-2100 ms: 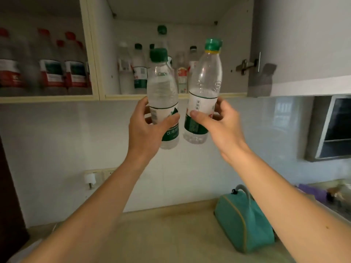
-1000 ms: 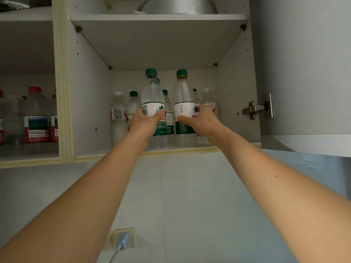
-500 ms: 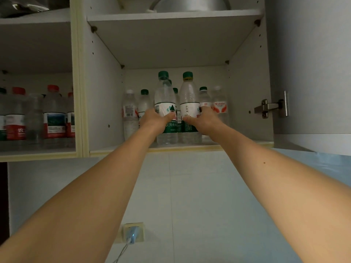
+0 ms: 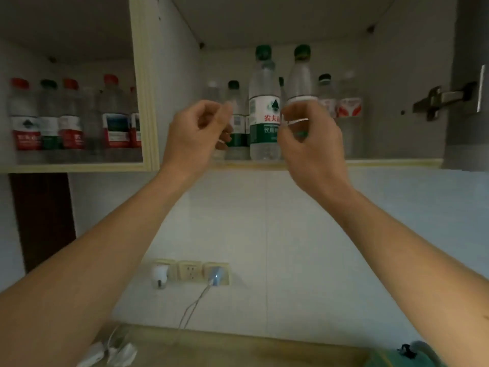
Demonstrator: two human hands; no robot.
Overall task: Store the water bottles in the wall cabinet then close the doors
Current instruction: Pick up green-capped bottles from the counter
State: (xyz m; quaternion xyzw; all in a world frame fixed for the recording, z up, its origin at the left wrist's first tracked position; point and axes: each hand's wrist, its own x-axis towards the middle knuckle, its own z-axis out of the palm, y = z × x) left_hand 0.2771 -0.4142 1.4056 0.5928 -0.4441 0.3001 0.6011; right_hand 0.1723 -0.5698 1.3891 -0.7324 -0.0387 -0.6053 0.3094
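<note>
Our left hand [image 4: 197, 133] and right hand [image 4: 308, 140] hover before the wall cabinet [image 4: 304, 163], each grip loosely curled, holding nothing. Two clear ribbed plastic water bottles [image 4: 264, 107], green-capped, stand upright on its smooth pale shelf among others.

The right hand [image 4: 308, 144] hides the second green-capped bottle's [image 4: 301, 83] lower half.

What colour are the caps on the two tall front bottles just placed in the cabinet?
Dark green, both the left cap and the right cap; head view.
</note>
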